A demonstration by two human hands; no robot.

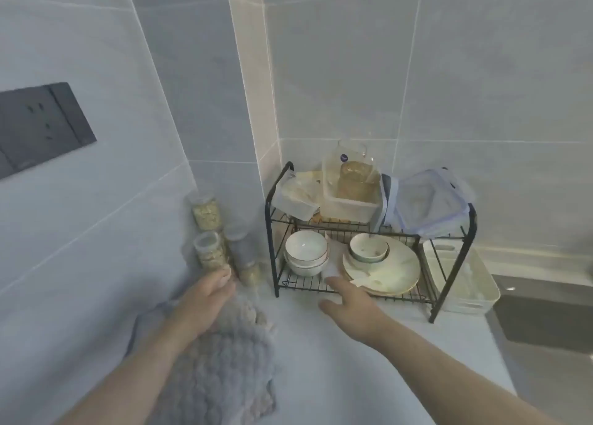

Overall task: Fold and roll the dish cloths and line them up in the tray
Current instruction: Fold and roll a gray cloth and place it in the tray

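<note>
A grey fluffy dish cloth [224, 367] lies spread on the white counter at the lower left, with a second, smoother grey cloth edge [144, 325] showing beside it. My left hand [202, 299] rests on the far end of the fluffy cloth, fingers reaching toward the jars. My right hand [349, 306] is stretched out flat over the counter, its fingertips at the front edge of the black wire rack [353, 293], holding nothing. A white plastic tray [465, 283] stands right of the rack.
The two-tier rack holds bowls [306, 251], a plate [385, 270] and plastic containers [349, 193] on top. Several small jars [208, 248] stand in the wall corner. A dark sink [545, 315] lies at the right. A socket panel [41, 126] is on the left wall.
</note>
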